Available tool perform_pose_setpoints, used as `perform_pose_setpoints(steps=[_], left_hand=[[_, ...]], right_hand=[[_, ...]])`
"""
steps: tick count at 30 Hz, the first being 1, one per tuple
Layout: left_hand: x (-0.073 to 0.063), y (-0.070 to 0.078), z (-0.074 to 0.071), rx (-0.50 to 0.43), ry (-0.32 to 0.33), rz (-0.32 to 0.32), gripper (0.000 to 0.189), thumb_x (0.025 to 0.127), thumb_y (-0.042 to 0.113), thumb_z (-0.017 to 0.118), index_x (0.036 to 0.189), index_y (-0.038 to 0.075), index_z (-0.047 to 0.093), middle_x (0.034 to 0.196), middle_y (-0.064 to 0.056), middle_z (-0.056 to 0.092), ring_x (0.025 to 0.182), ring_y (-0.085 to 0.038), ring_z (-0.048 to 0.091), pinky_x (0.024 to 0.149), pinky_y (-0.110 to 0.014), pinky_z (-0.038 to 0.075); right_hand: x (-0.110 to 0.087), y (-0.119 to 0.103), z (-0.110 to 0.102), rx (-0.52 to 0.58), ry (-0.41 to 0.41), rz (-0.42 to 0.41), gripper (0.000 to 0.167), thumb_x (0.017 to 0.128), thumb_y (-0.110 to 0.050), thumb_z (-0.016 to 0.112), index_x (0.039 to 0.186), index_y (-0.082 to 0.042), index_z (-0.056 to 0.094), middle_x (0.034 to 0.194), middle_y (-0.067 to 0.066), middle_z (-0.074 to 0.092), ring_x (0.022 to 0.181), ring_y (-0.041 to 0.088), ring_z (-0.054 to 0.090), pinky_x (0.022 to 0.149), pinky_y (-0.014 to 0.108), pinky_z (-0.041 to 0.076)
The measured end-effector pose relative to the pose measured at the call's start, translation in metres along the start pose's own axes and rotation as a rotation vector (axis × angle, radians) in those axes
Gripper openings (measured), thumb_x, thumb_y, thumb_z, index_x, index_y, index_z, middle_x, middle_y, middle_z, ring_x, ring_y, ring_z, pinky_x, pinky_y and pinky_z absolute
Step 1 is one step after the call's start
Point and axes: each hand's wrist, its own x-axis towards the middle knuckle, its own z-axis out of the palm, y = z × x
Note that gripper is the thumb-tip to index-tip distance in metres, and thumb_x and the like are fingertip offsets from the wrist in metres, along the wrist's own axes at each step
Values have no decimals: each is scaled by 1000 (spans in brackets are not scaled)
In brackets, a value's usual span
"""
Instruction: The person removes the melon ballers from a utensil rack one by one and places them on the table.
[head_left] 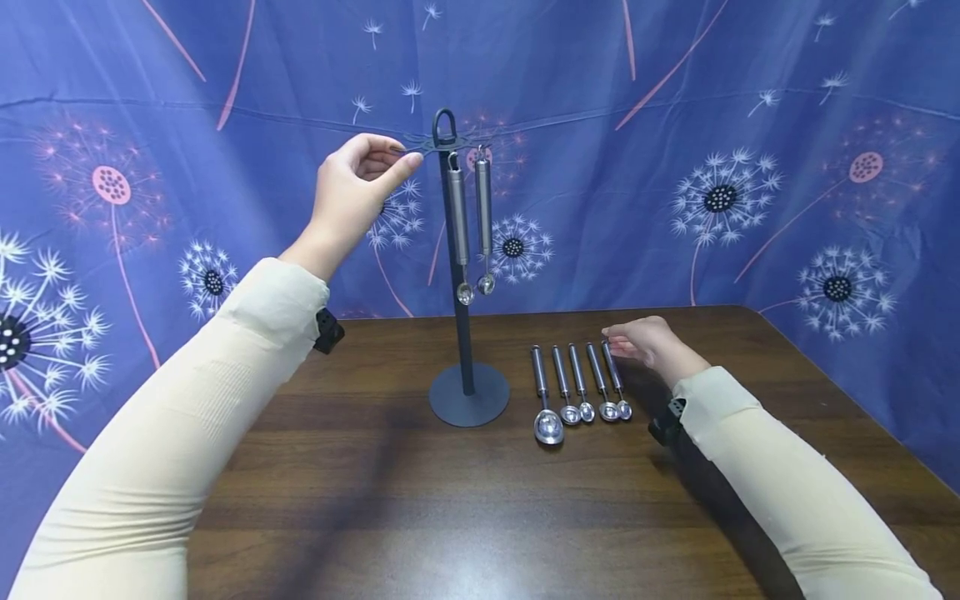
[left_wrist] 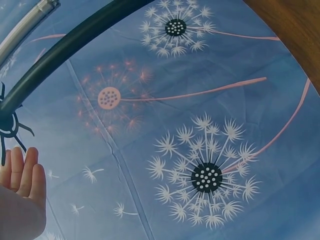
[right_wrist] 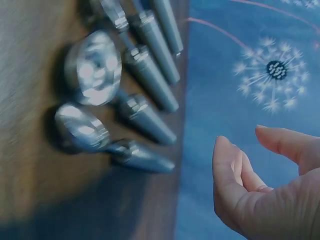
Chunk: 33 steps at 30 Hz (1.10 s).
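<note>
Blue cloth backs the table — left hand pinching the dark stand at its top, two hanging spoons on it, right hand, thumb and fingers apart, just beside five lying spoons at right.

Blue cloth is hanging behind worktop, bearing white dandelion prints with dark centres, pink dandelion prints, white seeds, long pink stems. Crease is running across cloth's upper part. Brown worktop is showing wood grain, catching pale sheen.
</note>
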Motion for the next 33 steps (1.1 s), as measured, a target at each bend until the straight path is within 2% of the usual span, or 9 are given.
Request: perform_pose_setpoints(steps=[4, 8, 11, 18, 22, 25, 30, 33], left_hand=[[-1, 0, 1, -1, 1, 0, 40, 86, 40, 72, 113, 12, 64, 98, 8, 63, 95, -8, 60, 92, -22, 49], [-1, -2, 3, -7, 9, 3, 39, 87, 40, 71, 113, 11, 64, 97, 8, 62, 93, -7, 60, 90, -21, 49], [-1, -3, 5, -12, 18, 11, 39, 87, 40, 71, 112, 11, 64, 96, 8, 62, 91, -7, 59, 88, -20, 48], [-1, -4, 6, -17, 38, 13, 37, 87, 40, 71, 110, 12, 64, 95, 8, 61, 91, -7, 58, 87, -20, 48], [-1, -4, 6, -33, 33, 2, 37, 87, 41, 71, 110, 13, 63, 96, 8, 61, 93, -8, 58, 87, -21, 48], [-1, -4, 6, -37, 29, 0, 38, 87, 41, 71, 111, 13, 63, 97, 8, 61, 93, -8, 58, 86, -21, 47], [-1, -3, 6, -38, 23, -9, 38, 87, 41, 71, 112, 13, 62, 98, 8, 61, 92, -8, 58, 84, -21, 47], [-1, -3, 6, -41, 21, -12, 38, 87, 40, 70, 112, 13, 62, 98, 7, 61, 92, -8, 59, 84, -21, 47]], right_hand=[[-4, -14, 7, -19, -39, -19, 57, 93, -4, 58, 139, 18, 31, 67, -5, 63, 62, 5, 66, 84, 25, 57], [-10, -32, 12, 12, -93, -22, 64, 94, -5, 58, 144, 16, 25, 69, -4, 65, 65, 6, 67, 85, 25, 57], [-16, -47, 16, 38, -125, -32, 64, 95, -6, 59, 145, 13, 26, 74, -3, 66, 68, 8, 68, 86, 26, 57], [-31, -84, 36, 39, -153, -119, 60, 94, -12, 63, 143, 9, 36, 93, 3, 64, 81, 11, 69, 103, 36, 48], [-39, -100, 53, 28, -181, -180, 57, 95, -16, 64, 141, 7, 41, 108, 8, 62, 105, 22, 66, 106, 37, 46], [-45, -110, 65, 67, -213, -215, 55, 95, -17, 63, 141, 5, 43, 116, 11, 60, 119, 28, 59, 107, 37, 45], [-53, -127, 84, 183, -267, -270, 51, 94, -13, 64, 138, 6, 47, 111, 11, 66, 113, 28, 63, 106, 37, 46], [-60, -136, 94, 204, -302, -296, 50, 93, -13, 65, 137, 5, 48, 123, 18, 62, 120, 31, 59, 106, 37, 45]])
